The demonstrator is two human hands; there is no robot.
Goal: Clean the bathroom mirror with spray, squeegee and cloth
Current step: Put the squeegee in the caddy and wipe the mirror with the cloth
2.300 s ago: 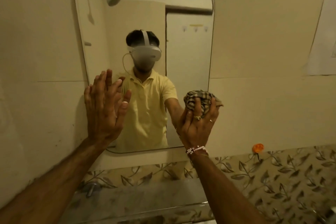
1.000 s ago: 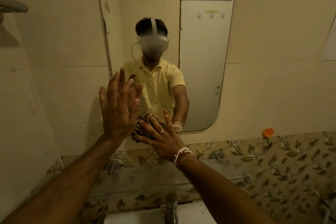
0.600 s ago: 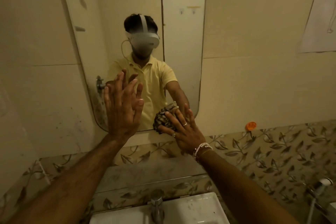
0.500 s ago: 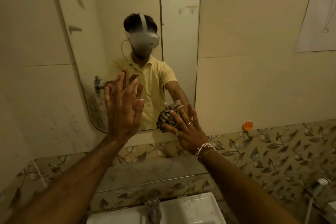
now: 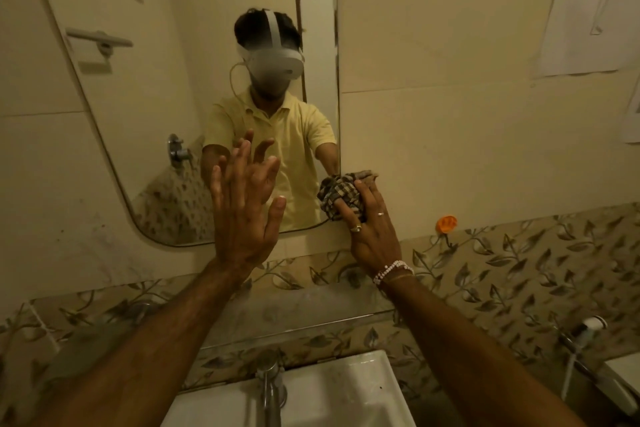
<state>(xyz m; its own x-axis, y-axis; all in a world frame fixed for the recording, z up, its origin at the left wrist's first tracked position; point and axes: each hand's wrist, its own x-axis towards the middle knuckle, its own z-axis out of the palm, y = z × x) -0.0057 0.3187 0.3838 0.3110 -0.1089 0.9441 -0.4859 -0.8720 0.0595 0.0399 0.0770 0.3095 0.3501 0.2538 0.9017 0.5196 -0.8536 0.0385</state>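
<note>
The wall mirror [image 5: 145, 107] with rounded corners hangs above the sink. My left hand [image 5: 244, 215] lies flat, fingers spread, against the lower part of the glass. My right hand [image 5: 370, 225] grips a bunched checked cloth [image 5: 337, 194] and presses it on the mirror's bottom right corner, at the edge where glass meets wall. A person in a yellow shirt with a headset is reflected in the glass. No spray bottle or squeegee is in view.
A glass shelf [image 5: 311, 315] runs under the mirror, above a white sink [image 5: 346, 392] with a metal tap [image 5: 272, 388]. Leaf-patterned tiles [image 5: 519, 274] band the wall. An orange hook [image 5: 446, 222] sticks out at the right. A hose fitting [image 5: 588, 328] is at the lower right.
My right hand has swept the cloth rightward along the mirror's lower edge to its bottom right corner. My left hand has stayed flat on the glass. The view has shifted.
</note>
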